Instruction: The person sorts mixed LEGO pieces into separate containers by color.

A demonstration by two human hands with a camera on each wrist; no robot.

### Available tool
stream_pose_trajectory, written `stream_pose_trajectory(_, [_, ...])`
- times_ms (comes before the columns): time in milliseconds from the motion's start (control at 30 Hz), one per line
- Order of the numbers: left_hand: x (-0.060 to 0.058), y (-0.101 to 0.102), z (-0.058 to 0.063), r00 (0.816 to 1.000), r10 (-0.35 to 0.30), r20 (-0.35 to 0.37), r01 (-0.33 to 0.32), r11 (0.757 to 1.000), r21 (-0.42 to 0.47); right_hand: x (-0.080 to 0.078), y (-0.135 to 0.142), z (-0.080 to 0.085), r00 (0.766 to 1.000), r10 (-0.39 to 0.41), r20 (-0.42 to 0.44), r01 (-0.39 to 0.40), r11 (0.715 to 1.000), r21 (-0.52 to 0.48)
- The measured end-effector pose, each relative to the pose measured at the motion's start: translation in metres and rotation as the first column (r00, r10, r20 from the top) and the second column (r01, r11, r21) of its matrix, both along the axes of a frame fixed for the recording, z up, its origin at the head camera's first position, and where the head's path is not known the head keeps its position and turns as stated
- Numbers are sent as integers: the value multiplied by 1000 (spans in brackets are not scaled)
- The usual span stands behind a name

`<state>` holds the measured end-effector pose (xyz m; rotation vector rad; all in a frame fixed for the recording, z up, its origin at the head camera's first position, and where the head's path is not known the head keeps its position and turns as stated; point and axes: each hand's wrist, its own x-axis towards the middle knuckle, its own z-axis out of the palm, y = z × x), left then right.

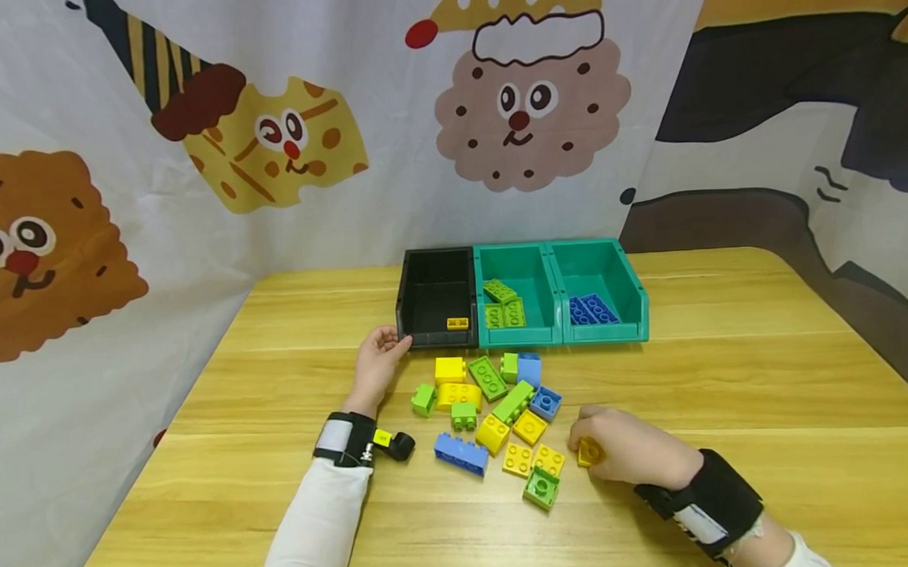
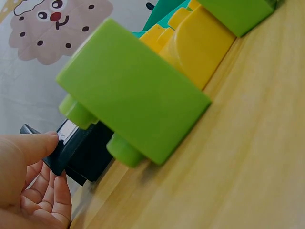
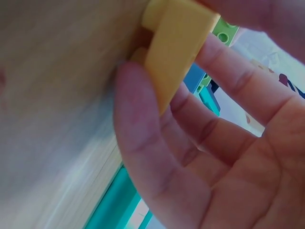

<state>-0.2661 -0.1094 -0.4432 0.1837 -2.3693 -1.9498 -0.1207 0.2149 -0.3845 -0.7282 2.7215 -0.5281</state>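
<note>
My left hand (image 1: 377, 365) is at the front left corner of the black bin (image 1: 435, 341). In the left wrist view its thumb lies over the bin's rim, with the fingers curled beneath. To the right of the loose bricks, my right hand (image 1: 631, 444) holds a yellow toy brick (image 1: 589, 452) close over the table. The right wrist view shows this yellow brick (image 3: 178, 47) between the fingers, studs turned toward the tabletop. A small yellow-orange brick (image 1: 458, 323) lies inside the black bin.
Two green bins stand beside the black one: the middle bin (image 1: 519, 337) holds lime green bricks (image 1: 503, 291), the right bin (image 1: 606, 333) blue bricks (image 1: 593, 309). Loose yellow, green and blue bricks, including a long blue brick (image 1: 462, 454), spread over the wooden table (image 1: 276, 340).
</note>
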Motion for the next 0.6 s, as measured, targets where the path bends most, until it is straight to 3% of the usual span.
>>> stream_pose_trajectory(200, [1,1,2,1000,5,-2,-5,1000,7,-1,1,-1,1000,-4,24,4,1000,-6])
stream_pose_trajectory(367, [1,2,1,1000,4,-11,-4,1000,16,-4,6,2,998,50,44,-49,998,-29])
stream_pose_trajectory(500, [2,2,1,1000,0,-19,0,1000,25,-11,12,13,992,106,64,-102,993,-65])
stream_pose_trajectory(600, [1,0,2,1000,2,-21,-2,999,33,-19,9,28,990,138,21,-136,988,-66])
